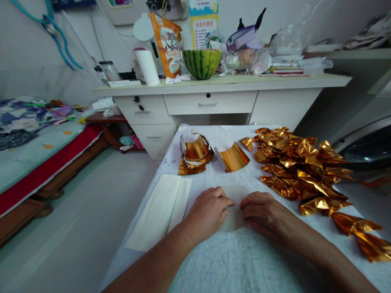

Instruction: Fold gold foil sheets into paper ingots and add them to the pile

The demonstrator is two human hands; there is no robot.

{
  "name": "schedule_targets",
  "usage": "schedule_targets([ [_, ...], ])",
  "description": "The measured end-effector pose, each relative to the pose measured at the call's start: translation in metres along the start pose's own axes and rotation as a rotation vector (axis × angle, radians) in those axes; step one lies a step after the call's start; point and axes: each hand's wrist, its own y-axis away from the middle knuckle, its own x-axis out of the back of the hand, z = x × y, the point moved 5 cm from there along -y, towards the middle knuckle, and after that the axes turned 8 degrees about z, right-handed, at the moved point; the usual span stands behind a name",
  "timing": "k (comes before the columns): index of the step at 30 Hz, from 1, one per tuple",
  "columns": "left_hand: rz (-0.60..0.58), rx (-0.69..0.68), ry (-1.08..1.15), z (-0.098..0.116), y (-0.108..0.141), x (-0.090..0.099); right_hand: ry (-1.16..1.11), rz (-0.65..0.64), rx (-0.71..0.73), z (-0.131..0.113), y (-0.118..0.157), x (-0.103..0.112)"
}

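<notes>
A thin, pale sheet of paper (233, 223) lies flat on the cloth-covered table in front of me. My left hand (209, 209) rests on its left side, with fingers curled and thumb and forefinger closed at the paper. On the opposite side, my right hand (264, 211) has its bent fingertips closed against the sheet. My fingers hide part of the paper. A stack of pale paper (155, 213) sits left of my left hand. Beyond my hands are a curled roll of gold foil (197, 150) and a curved gold foil piece (233, 158).
Several folded gold foil pieces (293, 162) are heaped along the table's right side. Behind stands a white desk (210, 101) bearing a watermelon-patterned bowl (202, 64), an orange snack bag (167, 47) and a paper roll (147, 67). A bed (51, 152) is at left, a washing machine (366, 138) at right.
</notes>
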Motion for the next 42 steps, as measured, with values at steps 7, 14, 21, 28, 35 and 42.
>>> schedule_targets([
  [7, -0.013, 0.058, 0.099, -0.011, -0.001, 0.004, -0.087, 0.042, -0.099, 0.0, -0.002, 0.002],
  [14, -0.034, 0.128, 0.127, -0.019, -0.001, 0.006, -0.088, 0.058, -0.175, 0.002, -0.006, -0.002],
  [21, -0.077, 0.115, 0.152, -0.022, -0.002, 0.009, -0.074, 0.14, -0.256, 0.01, -0.007, -0.007],
  [28, -0.132, 0.187, 0.307, -0.03, -0.004, 0.018, -0.046, 0.204, -0.354, 0.018, -0.008, -0.014],
  [35, -0.149, 0.263, 0.471, -0.031, 0.0, 0.02, -0.025, 0.257, -0.372, 0.022, -0.01, -0.019],
  [42, -0.043, 0.296, 0.35, -0.037, -0.003, 0.008, 0.021, 0.266, -0.375, 0.025, -0.011, -0.021],
])
